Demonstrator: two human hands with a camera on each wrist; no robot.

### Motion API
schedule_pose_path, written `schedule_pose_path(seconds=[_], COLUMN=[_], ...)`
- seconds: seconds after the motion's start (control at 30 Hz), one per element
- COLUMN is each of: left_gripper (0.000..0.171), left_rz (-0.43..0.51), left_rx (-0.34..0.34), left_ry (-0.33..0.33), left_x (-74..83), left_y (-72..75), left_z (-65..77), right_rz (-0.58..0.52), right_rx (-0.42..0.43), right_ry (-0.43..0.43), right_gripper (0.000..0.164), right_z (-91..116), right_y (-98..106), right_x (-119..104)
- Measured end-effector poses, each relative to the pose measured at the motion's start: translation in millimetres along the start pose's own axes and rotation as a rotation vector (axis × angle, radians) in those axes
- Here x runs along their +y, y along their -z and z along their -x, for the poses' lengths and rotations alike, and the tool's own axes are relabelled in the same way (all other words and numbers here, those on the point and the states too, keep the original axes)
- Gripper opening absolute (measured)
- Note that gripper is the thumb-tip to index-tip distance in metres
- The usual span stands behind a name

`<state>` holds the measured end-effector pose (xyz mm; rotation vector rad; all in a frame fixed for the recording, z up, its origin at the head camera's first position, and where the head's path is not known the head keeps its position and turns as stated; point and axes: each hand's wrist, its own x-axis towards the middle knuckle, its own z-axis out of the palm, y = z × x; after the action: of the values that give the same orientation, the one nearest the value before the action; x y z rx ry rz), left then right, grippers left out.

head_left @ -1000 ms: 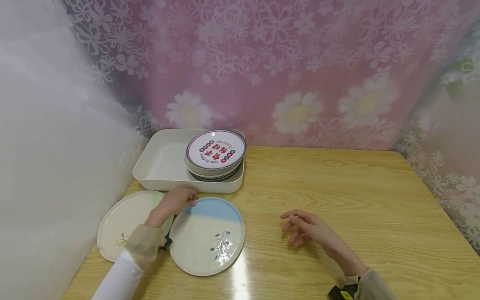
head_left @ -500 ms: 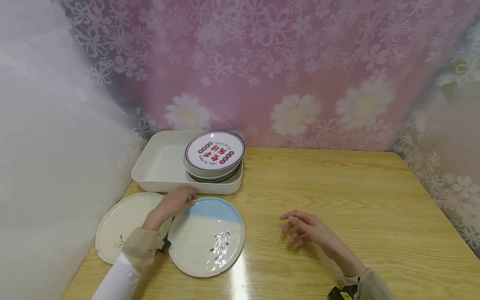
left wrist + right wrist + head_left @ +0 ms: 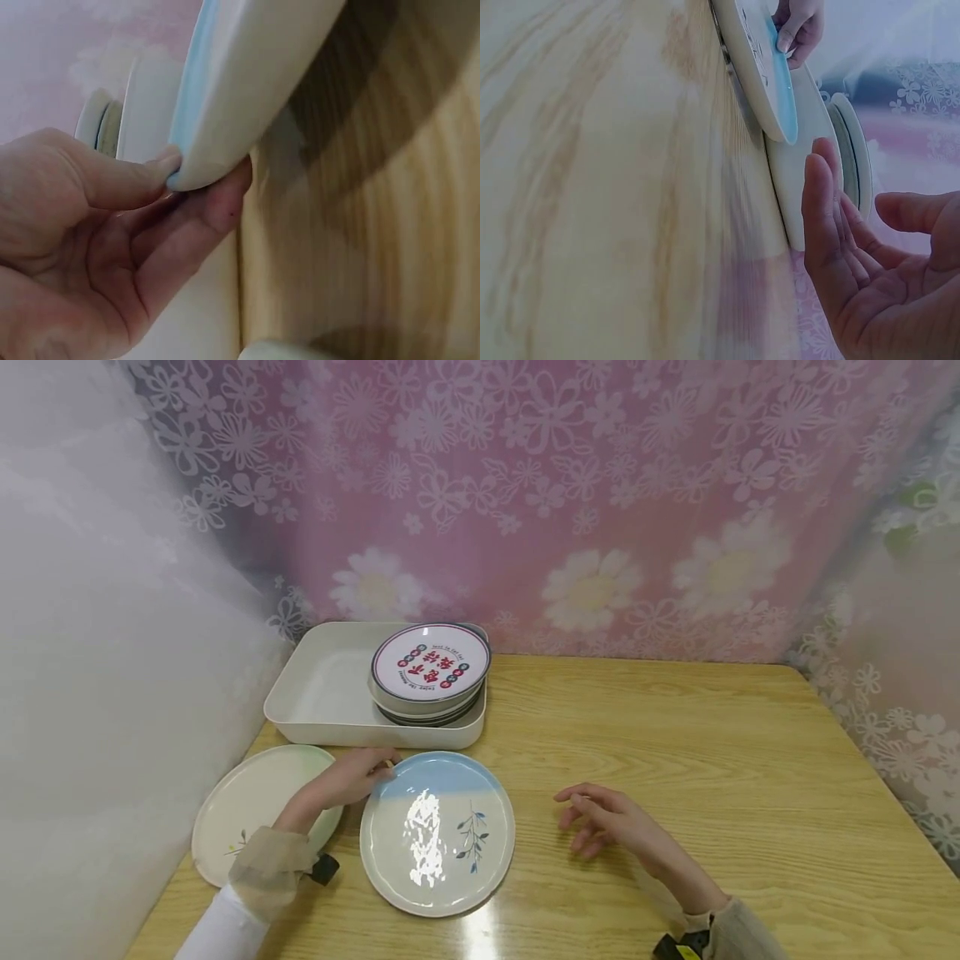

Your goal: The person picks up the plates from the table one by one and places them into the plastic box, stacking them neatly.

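"Plate (image 3: 437, 833) first: which way does it point?"

"It's round, equally wide every way. Its blue band (image 3: 442, 774) lies at the far side, reaching to the left grip (image 3: 345, 778). The sprig (image 3: 472, 839) runs far-to-near, on the side away from that grip."

"Where is it?"

"Right and near side of the left grip, over the counter (image 3: 675, 735). The edge at the grip is raised; I can't tell whether the opposite edge touches."

"What differs from half a second ago?"

"The plate sits farther right of where it was, nearer the right grip (image 3: 607, 818). A strip of counter now separates it from the green-edged plate (image 3: 255, 810) left of the left grip."

"And the grips?"

"The left pinches the blue rim, thumb (image 3: 139, 184) above, fingers (image 3: 187, 251) beneath, parted only by the rim's thickness. The right is released, fingers loosely bent, thumb well apart, right of the plate."

"Beyond the left grip?"

"White tray (image 3: 318, 685), with stacked dishes (image 3: 431, 662) in its right side."
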<state>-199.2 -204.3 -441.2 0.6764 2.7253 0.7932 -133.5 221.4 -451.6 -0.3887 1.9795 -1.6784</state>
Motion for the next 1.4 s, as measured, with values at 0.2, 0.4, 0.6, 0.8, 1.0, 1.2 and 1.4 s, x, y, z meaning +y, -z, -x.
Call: schedule_pose_path(seconds=[0.2, 0.4, 0.6, 0.8, 1.0, 1.2, 1.4], left_gripper=[0.017, 0.023, 0.024, 0.022, 0.023, 0.027, 0.031], left_rz=[0.146, 0.27, 0.362, 0.465, 0.551, 0.623, 0.675], left_rx=[0.055, 0.071, 0.12, 0.16, 0.136, 0.096, 0.063], left_ry=[-0.001, 0.11, 0.143, 0.151, 0.155, 0.184, 0.197], left_x=[7.5, 22.0, 47.9, 68.5, 68.7, 69.9, 70.8], left_y=[-12.4, -21.6, -21.0, -22.9, -34.2, -41.0, -40.8], left_z=[2.5, 1.3, -5.1, -15.1, -23.5, -24.7, -24.9], right_rz=[0.006, -0.022, -0.068, -0.123, -0.145, -0.149, -0.185], right_rx=[0.027, -0.001, 0.049, 0.168, 0.174, 0.144, 0.102], right_ry=[0.003, -0.007, -0.038, -0.038, -0.01, -0.035, -0.038], right_gripper=[0.048, 0.053, 0.064, 0.067, 0.059, 0.064, 0.066], right_z=[-1, -4, -4, 1, 8, 13, 16], right_y=[-3, -10, -15, -12, -9, -4, -1], right_x=[2, 5, 4, -3, -7, -6, -4])
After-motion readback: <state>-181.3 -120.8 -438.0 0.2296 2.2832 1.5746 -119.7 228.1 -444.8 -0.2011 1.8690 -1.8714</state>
